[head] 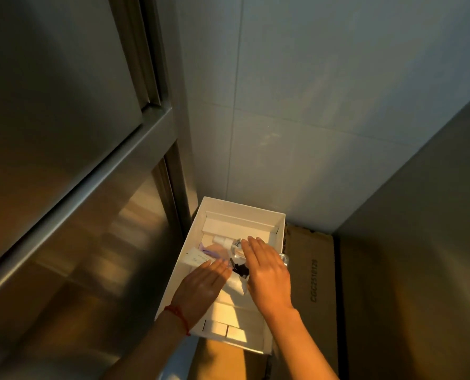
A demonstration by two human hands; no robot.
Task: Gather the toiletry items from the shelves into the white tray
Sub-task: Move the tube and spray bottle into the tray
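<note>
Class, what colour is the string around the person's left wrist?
Red; the string shows best in the head view.

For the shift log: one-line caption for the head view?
Both hands, left hand and right hand, reach flat over toiletries in the white tray beside a cardboard box.

Both arms reaching forward, left hand (205,283) and right hand (266,272) flat — fingers straight, palms down
</note>
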